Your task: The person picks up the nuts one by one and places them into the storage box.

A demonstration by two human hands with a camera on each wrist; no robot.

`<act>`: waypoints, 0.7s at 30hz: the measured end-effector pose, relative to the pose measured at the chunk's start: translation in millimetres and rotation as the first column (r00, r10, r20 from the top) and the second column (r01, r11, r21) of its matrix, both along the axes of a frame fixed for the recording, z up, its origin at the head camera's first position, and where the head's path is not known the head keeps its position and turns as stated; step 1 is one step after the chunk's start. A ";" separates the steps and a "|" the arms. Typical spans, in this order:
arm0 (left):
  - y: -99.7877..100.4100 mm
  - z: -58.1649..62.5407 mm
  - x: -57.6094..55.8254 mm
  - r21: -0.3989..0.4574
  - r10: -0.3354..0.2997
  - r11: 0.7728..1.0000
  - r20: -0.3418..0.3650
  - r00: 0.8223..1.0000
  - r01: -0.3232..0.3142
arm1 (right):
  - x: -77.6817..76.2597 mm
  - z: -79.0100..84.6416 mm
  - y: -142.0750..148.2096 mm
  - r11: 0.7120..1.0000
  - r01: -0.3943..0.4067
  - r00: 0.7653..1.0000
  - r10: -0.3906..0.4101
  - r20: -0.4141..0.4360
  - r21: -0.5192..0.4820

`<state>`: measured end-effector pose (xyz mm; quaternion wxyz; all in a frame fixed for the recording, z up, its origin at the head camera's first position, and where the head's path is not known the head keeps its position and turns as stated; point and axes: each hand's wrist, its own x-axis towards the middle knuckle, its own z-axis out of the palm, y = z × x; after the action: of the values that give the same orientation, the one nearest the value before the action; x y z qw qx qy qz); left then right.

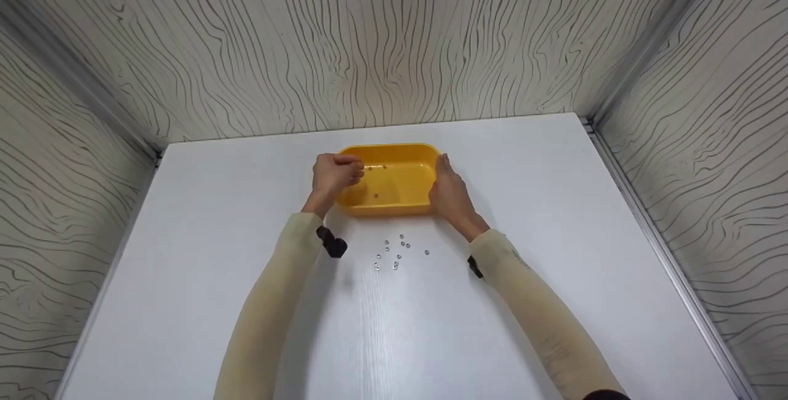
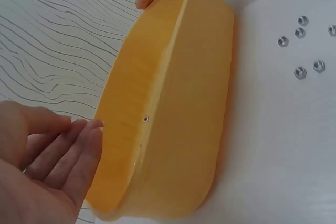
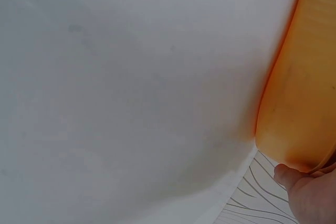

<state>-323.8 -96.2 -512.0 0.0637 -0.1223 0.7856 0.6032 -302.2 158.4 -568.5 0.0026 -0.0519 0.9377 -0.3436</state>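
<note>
Nearest, short of both sets of fingers and roughly midway between them, about a dozen loose nuts (image 2: pixel 300 73) are scattered on the bench (image 1: pixel 203 252); none is touched by a finger. Beyond them a yellow tray (image 1: pixel 412 175) is set on the bench, its length spanned between the two hands. Its right end is gripped by the fingers of the right hand (image 1: pixel 450 194). Above its left end the left hand (image 1: pixel 335 172) is held, the fingers bent and drawn in close to the thumb; whether a nut is pinched there, or the rim is touched, cannot be told. To the right of those left fingertips three nuts (image 1: pixel 376 196) can be made out on the tray floor, one on the near side and two towards the far wall. Farthest, behind all the fingers, a wood-patterned wall (image 1: pixel 394 49) is seen.

The step in hand is judged to be the putting of nuts into the tray, with most still to be gathered. If anything is held, the left fingers need to be parted over the tray; if not, a loose nut on the near side needs to be pinched, the tray being kept steady by the right fingers.
</note>
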 end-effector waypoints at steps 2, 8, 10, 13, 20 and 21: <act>-0.1 2.4 3.2 -0.095 -0.043 0.995 -0.044 0.998 0.039 | -0.5 0.2 -0.4 1.000 0.001 1.000 -0.001 0.003 0.003; 1.9 6.1 13.9 -0.299 -0.161 0.948 -0.157 0.974 0.108 | 0.3 0.8 -0.9 1.000 0.011 1.000 -0.011 0.015 -0.002; 2.7 6.4 17.8 -0.340 -0.189 0.933 -0.183 0.965 0.118 | 0.6 0.4 -1.2 1.000 0.010 1.000 -0.010 0.011 -0.001; 3.4 6.5 24.4 -0.391 -0.236 0.910 -0.217 0.947 0.138 | 0.3 -0.3 -1.9 1.000 0.007 1.000 -0.007 0.002 0.015; 4.3 6.4 42.8 -0.526 -0.375 0.829 -0.268 0.887 0.192 | -0.4 0.6 -0.6 1.000 0.002 1.000 -0.002 -0.006 0.029; 4.3 6.6 45.6 -0.545 -0.393 0.815 -0.271 0.878 0.197 | -0.5 0.8 -0.1 1.000 0.003 1.000 -0.003 -0.003 0.020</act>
<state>-278.2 -91.9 -505.4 -0.0257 0.1075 0.9215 0.3723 -302.7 158.3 -567.6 0.0014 -0.0510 0.9411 -0.3342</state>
